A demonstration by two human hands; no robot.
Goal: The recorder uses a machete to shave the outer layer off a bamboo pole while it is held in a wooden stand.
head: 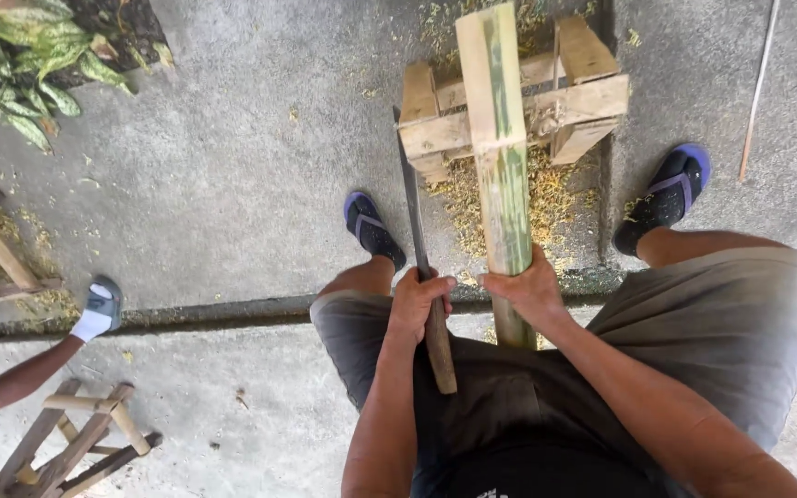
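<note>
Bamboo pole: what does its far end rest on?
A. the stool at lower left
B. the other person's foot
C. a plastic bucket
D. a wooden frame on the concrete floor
D: the bamboo pole, gripped by the right hand, runs forward onto the wooden frame, with shavings beneath it. The left hand holds a long knife beside the pole.

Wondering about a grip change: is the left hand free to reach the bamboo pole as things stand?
Probably not freely: the left hand is closed round the long knife's wooden handle. The bamboo pole lies right beside it, held by the right hand, with nothing between them.
</note>
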